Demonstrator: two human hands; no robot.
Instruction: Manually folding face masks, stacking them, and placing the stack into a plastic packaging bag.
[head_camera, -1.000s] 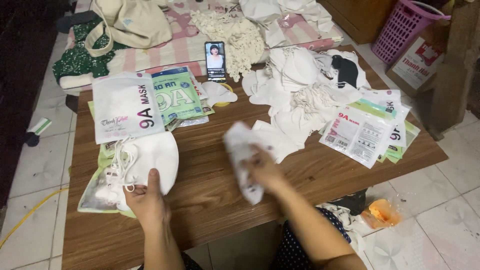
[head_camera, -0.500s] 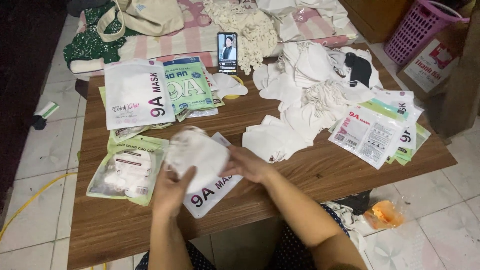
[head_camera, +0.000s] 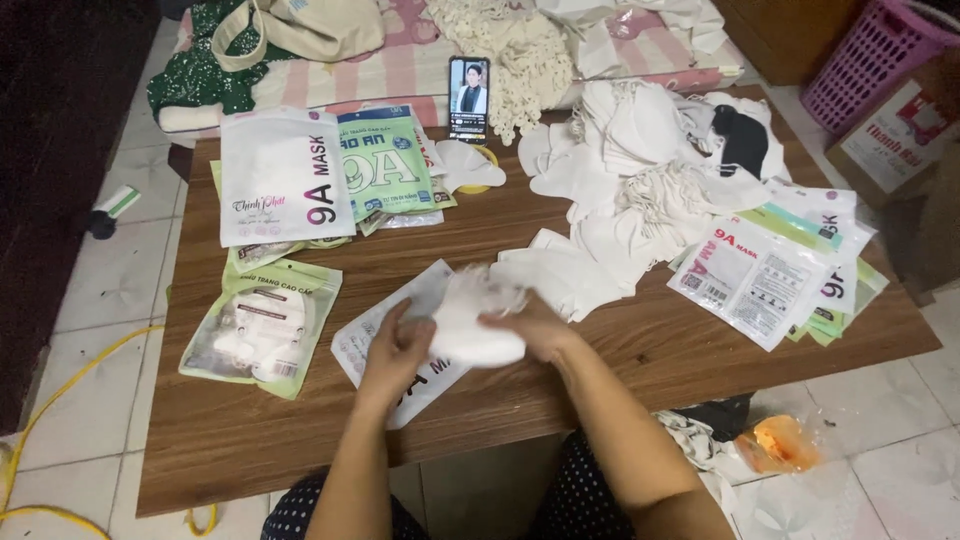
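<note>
Both my hands now hold a bunch of white masks (head_camera: 478, 318) over a flat white pouch (head_camera: 400, 345) on the bench (head_camera: 620, 375). My left hand (head_camera: 393, 352) came off the green pack (head_camera: 258, 328) (now lying alone). My right hand (head_camera: 535, 328) grips too, fingers closed.

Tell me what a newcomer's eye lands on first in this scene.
First, the two hands at the table's near edge: the left hand and right hand hold a stack of white masks over a white pouch. Next, the heap of loose white masks at the far right of the wooden table. Then the upright phone at the far edge, its screen lit.
</note>
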